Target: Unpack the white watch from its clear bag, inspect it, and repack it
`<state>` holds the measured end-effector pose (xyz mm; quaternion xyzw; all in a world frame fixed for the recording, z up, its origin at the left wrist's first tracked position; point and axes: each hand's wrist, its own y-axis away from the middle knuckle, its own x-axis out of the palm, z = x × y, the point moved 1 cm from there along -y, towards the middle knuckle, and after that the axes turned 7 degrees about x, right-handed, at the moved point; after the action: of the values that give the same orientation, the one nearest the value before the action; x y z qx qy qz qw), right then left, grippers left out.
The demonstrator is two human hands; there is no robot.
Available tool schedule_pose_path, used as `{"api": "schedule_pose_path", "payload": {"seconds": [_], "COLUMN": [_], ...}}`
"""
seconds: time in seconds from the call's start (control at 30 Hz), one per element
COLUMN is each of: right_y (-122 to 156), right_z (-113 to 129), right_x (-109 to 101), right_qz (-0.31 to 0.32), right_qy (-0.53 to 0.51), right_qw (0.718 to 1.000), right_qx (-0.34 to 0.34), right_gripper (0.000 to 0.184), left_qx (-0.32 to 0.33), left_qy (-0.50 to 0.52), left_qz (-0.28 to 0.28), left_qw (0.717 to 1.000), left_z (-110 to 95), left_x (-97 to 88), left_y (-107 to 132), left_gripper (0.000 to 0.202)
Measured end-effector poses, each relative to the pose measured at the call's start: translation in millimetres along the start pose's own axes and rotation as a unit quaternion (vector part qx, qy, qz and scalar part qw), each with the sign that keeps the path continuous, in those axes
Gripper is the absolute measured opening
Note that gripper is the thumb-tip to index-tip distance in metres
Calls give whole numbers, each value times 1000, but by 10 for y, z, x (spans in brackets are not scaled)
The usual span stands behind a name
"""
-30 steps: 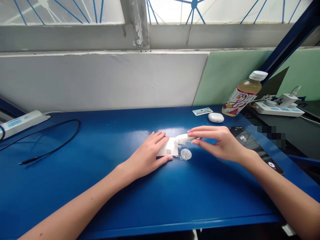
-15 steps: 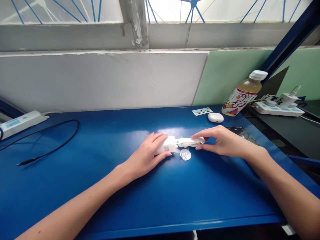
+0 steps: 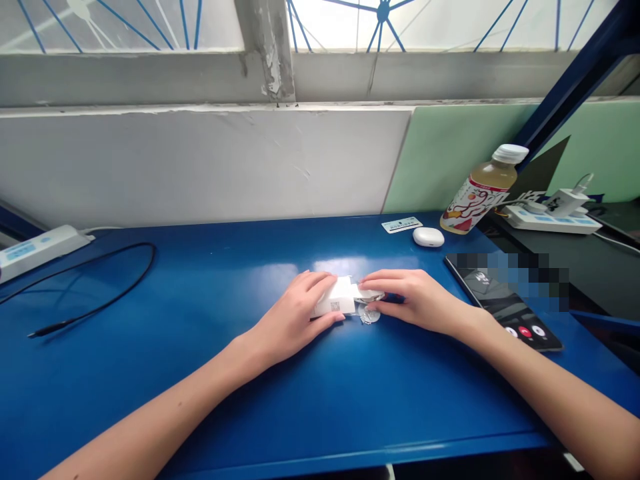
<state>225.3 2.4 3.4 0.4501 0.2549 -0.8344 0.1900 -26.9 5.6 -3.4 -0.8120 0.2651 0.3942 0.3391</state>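
My left hand (image 3: pixel 300 303) wraps around a small white box (image 3: pixel 343 297) that lies on the blue desk and has a square printed code on its near side. Fingers and thumb of my right hand (image 3: pixel 415 300) pinch a bundled white cord (image 3: pixel 371 294) at the box's right end. The cord's left end meets the box opening; how far it reaches inside is hidden. Just below the cord, a round clear-and-white sticker (image 3: pixel 370 315) rests on the desk, partly covered by my right fingertips.
Right of my hand lies a lit phone (image 3: pixel 505 300). Behind it are a white earbud case (image 3: pixel 429 237), a card (image 3: pixel 402 225) and a drink bottle (image 3: pixel 477 193). A black cable (image 3: pixel 145 273) and a power strip (image 3: pixel 45 248) are at left, another power strip (image 3: pixel 555 220) far right.
My right hand has moved left, bringing the bundled cord closer to the box, so less of the cord shows. The phone is now more exposed. My left hand stays on the box.
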Motion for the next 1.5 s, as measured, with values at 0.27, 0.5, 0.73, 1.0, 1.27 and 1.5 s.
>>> {"api": "schedule_pose_path", "payload": {"seconds": [0.27,0.5,0.73,1.0,1.27,1.5], "right_y": [15,33,42,39,31,26], "right_z": [-49,-57,32,197,103,17], "right_x": [-133,-196,-90,42,-53,-106], "right_qz": [-17,-18,11,41,18,-73], "right_qy": [58,95,81,56,61,85], "right_qw": [998,995,997,997,998,994], "right_qx": [14,31,2,-25,-17,-10], "right_gripper": [26,23,29,64,42,25], "left_qx": [-5,2,24,24,11,6], "left_qy": [-22,-62,-81,-97,-121,-131], "left_qz": [0,-4,-8,33,211,220], "left_qw": [1000,998,996,995,970,967], "left_z": [-28,-5,-12,1,-48,-59], "left_x": [-21,-17,2,63,-41,-41], "left_y": [-14,-7,2,10,-11,-7], "left_gripper": [47,47,48,49,74,76]}}
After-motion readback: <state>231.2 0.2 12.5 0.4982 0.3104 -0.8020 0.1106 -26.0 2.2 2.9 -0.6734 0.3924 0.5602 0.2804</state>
